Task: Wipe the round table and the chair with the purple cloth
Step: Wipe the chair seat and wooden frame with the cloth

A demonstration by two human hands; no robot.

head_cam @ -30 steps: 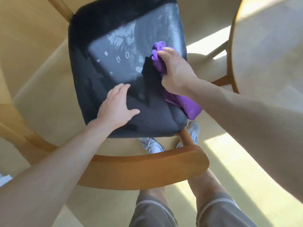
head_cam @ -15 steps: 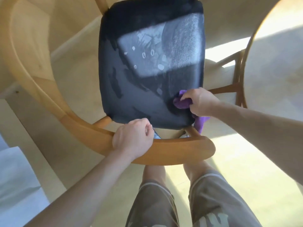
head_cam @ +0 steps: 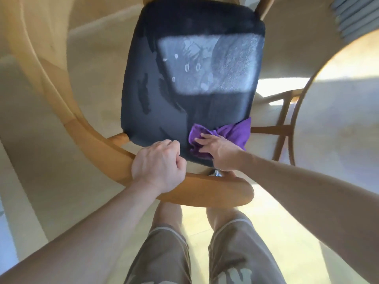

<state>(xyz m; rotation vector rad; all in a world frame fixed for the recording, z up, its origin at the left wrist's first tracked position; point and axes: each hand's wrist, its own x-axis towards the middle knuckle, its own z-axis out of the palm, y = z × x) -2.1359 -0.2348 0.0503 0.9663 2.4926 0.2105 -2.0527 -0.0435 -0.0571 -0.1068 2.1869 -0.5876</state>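
Currently, the pale beige floor (head_cam: 61, 140) is seen behind everything, with a sunlit patch at lower right. The round light-wood table (head_cam: 338, 119) is cut off by the right edge; only its curved rim and part of the top are shown. The wooden chair with the curved honey-coloured back rail (head_cam: 215, 191) is viewed from above, with the person standing behind the rail. Its dark navy padded seat (head_cam: 174, 111) is crossed by a bright rectangle of sunlight, where pale smears and small spots are picked out. Khaki shorts (head_cam: 168, 253) and bare knees are seen at the bottom of the view.

The left hand (head_cam: 158, 165) is clenched over the back rail, fingers curled round the wood, near the seat's rear edge. The right hand (head_cam: 217, 150) is laid flat, fingers fairly straight, pressing down on the crumpled purple cloth (head_cam: 235, 132). The cloth is located on the rear right corner of the seat, bunched under the fingers, with a loose end draped off the seat's right edge. Motion blur is present on the cloth and fingertips, so finer finger detail cannot be told.
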